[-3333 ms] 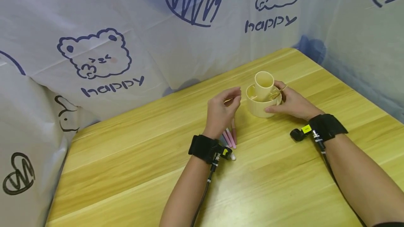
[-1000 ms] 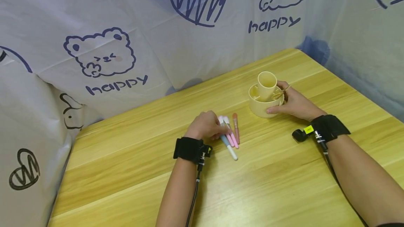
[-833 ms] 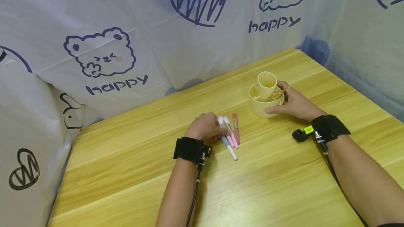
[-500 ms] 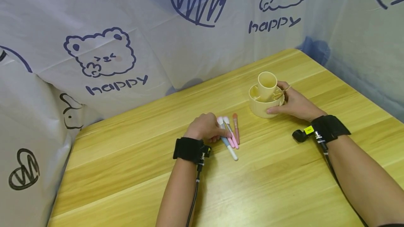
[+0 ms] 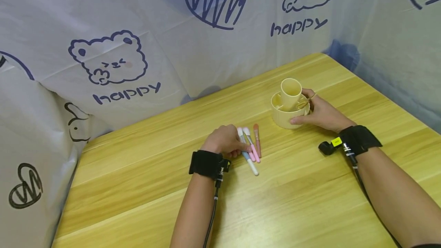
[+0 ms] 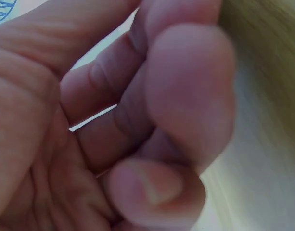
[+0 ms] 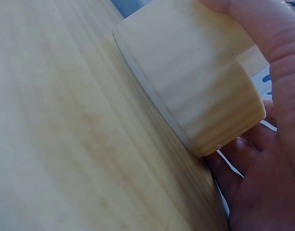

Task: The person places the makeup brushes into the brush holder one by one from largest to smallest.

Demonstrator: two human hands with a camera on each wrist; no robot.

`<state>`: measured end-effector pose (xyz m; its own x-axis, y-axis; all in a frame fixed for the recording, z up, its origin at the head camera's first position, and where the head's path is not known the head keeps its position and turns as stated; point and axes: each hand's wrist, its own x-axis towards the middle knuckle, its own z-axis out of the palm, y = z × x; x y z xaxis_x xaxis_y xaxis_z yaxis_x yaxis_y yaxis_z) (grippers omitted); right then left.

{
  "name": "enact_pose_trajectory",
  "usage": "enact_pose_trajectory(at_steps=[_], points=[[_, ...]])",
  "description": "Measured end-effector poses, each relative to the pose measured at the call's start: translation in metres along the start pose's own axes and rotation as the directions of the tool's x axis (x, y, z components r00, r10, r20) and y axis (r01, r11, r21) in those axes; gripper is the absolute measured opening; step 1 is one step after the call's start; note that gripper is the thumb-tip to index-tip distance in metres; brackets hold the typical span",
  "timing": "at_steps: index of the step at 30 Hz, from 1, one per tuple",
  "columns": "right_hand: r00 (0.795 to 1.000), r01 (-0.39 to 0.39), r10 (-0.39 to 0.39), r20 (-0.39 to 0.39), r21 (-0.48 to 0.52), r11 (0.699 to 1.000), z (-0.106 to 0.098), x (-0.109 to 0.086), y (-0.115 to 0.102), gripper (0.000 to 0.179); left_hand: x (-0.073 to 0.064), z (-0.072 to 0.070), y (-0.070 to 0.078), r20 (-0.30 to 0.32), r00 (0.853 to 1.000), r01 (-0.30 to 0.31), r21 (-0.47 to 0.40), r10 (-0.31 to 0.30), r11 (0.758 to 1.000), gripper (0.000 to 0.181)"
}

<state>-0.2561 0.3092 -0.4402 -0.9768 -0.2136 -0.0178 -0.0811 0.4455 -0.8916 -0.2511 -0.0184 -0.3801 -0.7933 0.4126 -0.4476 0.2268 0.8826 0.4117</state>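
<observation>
Several makeup brushes with pale or brown heads lie together on the table. My left hand is over them, its thumb and fingers at a blue-and-white-handled makeup brush. Close by are pink-handled brushes; a brown-pink brush lies just right of them. The left wrist view shows my curled fingers, but no brush. My right hand grips the side of a round cream holder with a tall central tube. In the right wrist view, the holder's base stands on the table.
A thin gold-coloured item sticks out of the holder near my right fingers. The wooden table meets a white cloth backdrop with bear drawings. Black straps with small cameras and cables are on both wrists.
Over the longer span my left hand has come down and left from near the holder to the brushes. In the last second it barely shifts. The right hand keeps its grip.
</observation>
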Motion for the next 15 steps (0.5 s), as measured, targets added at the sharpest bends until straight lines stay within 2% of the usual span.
enact_pose_trajectory(at_steps=[15], points=[[1.000, -0.006, 0.006, 0.000, -0.004, 1.000, 0.0002, 0.0004, -0.0025, 0.104, -0.0012, -0.0032, -0.0076, -0.013, 1.000, 0.010, -0.039, -0.011, 0.999, 0.035]])
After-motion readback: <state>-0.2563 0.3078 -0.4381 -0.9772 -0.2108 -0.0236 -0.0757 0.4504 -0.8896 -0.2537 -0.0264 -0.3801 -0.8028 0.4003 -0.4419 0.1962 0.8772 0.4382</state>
